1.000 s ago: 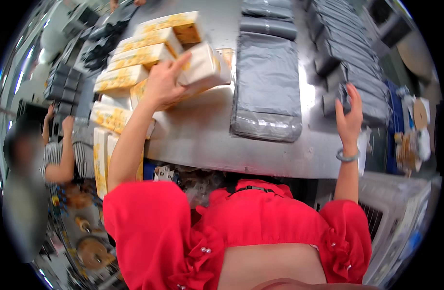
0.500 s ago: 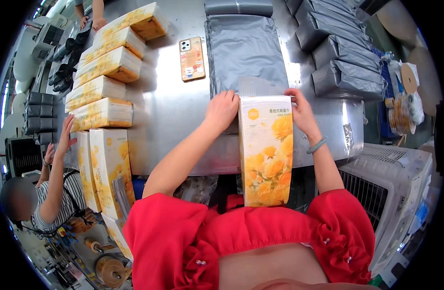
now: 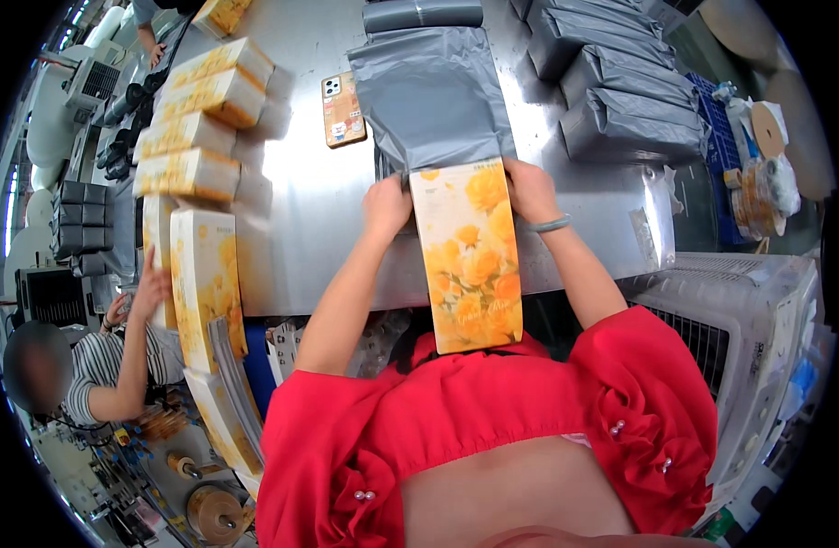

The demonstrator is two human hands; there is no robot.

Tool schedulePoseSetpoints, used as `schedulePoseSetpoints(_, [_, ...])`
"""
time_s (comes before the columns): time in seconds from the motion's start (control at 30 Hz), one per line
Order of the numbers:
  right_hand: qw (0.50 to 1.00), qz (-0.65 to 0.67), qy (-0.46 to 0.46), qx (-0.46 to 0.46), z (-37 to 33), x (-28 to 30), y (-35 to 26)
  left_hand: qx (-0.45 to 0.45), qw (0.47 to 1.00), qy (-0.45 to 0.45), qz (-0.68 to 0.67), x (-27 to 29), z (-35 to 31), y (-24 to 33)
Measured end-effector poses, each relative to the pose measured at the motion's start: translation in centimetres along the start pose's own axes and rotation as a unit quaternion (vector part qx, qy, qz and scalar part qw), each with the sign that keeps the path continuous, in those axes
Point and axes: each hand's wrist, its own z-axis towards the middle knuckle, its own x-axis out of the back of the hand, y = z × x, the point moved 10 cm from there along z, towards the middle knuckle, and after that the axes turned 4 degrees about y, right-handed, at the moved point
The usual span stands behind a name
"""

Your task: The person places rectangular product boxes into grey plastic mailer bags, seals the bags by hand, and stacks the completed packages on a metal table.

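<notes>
Between my hands lies a long tissue pack (image 3: 471,260) printed with yellow flowers, its near end overhanging the table edge toward my body. The pack's far end is tucked into the mouth of a grey plastic mailing bag (image 3: 433,100). At the left corner of that mouth my left hand (image 3: 385,208) is closed on the bag's edge, its fingertips partly hidden. My right hand (image 3: 532,194) is closed at the opposite corner, beside the pack, with its fingertips hidden under the plastic.
A phone (image 3: 343,110) lies left of the bag, and a grey roll (image 3: 423,15) sits beyond it. Filled grey parcels (image 3: 634,128) line the right side. Flowered tissue packs (image 3: 186,173) stand along the left, where a co-worker's hand (image 3: 152,288) is raised. A plastic-cased machine (image 3: 712,320) stands at right.
The pack's far end has slid into the bag's mouth, and the bag has spread wider. Both hands have come down alongside the pack. At left, the co-worker's hand has moved off the row of packs.
</notes>
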Motion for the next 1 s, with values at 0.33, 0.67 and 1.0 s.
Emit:
schedulePoseSetpoints(0.33, [0.995, 0.056, -0.051, 0.063, -10.3, 4.1, -2.8, -0.063, 0.994, -0.081, -0.033, -1.2, -11.0, -1.5])
schedulePoseSetpoints(0.67, [0.945, 0.262, -0.147, -0.127, -12.2, 0.0, 2.2, -0.213, 0.959, -0.011, -0.187, -4.8, -10.1, 12.8])
schedulePoseSetpoints(1.0, [0.796, 0.485, -0.299, -0.206, -14.2, -1.8, 2.8, -0.172, 0.982, -0.077, -0.014, -4.6, -24.4, -1.6])
